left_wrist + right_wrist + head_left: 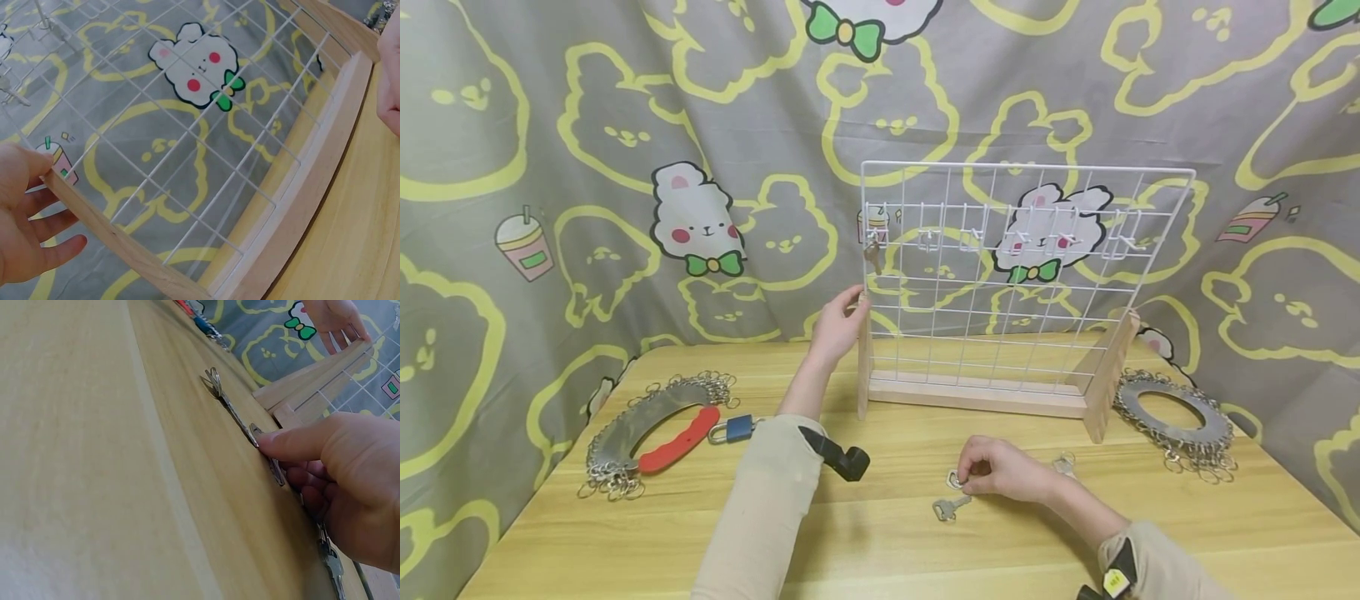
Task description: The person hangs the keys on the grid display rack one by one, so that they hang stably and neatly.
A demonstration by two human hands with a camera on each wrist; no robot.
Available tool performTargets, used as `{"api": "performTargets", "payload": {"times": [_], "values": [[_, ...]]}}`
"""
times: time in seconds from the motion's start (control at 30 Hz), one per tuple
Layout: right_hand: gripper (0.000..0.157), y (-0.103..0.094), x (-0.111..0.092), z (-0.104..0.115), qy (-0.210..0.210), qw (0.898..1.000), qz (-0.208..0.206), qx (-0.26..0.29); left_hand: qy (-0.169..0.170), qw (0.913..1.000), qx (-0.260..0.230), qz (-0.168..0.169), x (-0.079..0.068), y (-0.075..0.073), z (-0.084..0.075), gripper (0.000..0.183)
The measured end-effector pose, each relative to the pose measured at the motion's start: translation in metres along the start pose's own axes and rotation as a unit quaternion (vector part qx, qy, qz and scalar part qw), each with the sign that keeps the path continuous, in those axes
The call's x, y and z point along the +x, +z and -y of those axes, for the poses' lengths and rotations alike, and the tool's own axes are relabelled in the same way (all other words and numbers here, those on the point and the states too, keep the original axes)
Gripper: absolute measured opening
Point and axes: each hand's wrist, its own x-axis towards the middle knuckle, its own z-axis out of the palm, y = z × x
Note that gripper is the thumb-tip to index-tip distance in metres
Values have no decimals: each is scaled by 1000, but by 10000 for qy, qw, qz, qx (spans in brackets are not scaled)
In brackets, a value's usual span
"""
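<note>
A white wire grid rack stands on a wooden base (pixel 977 400). My left hand (pixel 837 327) holds the top of its left wooden post (pixel 863 367); in the left wrist view the thumb is at the wood's end and the fingers spread behind it. Low over the table, my right hand (pixel 1006 472) pinches a metal key (pixel 953 478) between thumb and fingers, partly hiding it. Just in front lies a second key (pixel 950 507) with a ring. Another key (pixel 333 567) lies on the far side of that hand. One brass-toned key (pixel 872 254) hangs from the leftmost hook.
White hooks (pixel 973 237) line the rack's upper part. A metal ring plate (pixel 672 412) with a red handle (pixel 681 442) and many small rings lies at left, beside a blue padlock (pixel 739 428). At right lies an oval metal plate (pixel 1206 429) with rings. A patterned curtain (pixel 790 125) hangs behind.
</note>
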Motion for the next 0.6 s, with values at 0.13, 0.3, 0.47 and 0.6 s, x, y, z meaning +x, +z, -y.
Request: {"api": "performTargets", "payload": {"times": [0.13, 0.3, 0.47, 0.6], "values": [[5, 0, 0, -1, -34, 9997, 63, -226, 18, 10000, 18, 18, 0, 0, 0, 46], [8, 1, 0, -4, 26, 9993, 94, -357, 13, 10000, 8, -6, -1, 0, 0, 46], [7, 1, 0, 0, 227, 9995, -81, -203, -26, 10000, 13, 2, -1, 0, 0, 45], [2, 0, 0, -4, 405, 9989, -221, -35, -30, 10000, 5, 5, -2, 0, -1, 45]]}}
